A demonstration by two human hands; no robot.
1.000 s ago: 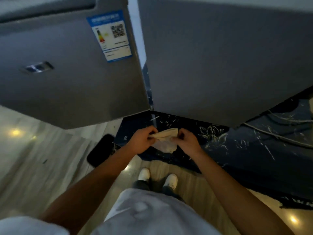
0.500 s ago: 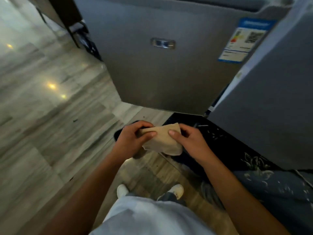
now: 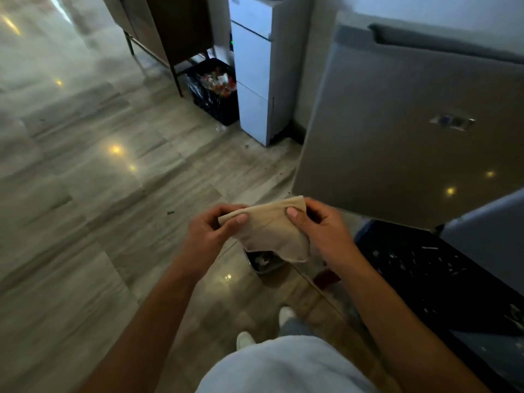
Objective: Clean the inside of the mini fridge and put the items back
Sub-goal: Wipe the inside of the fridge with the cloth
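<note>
Both hands hold a folded beige cloth [image 3: 269, 231] at chest height — the left hand [image 3: 211, 234] pinching its left top corner, the right hand [image 3: 323, 231] pinching the right, thumbs on top. Its long edge runs left to right between them, the loose end hanging down. Up and to the right stands the mini fridge [image 3: 411, 123], its grey door closed; the right hand is nearer. I judge the door must open before any wiping.

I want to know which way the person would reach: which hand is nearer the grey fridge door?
Right. The right hand holds the cloth just below the fridge door's lower corner; the left hand grips the cloth's other end, farther out over the floor.
</note>
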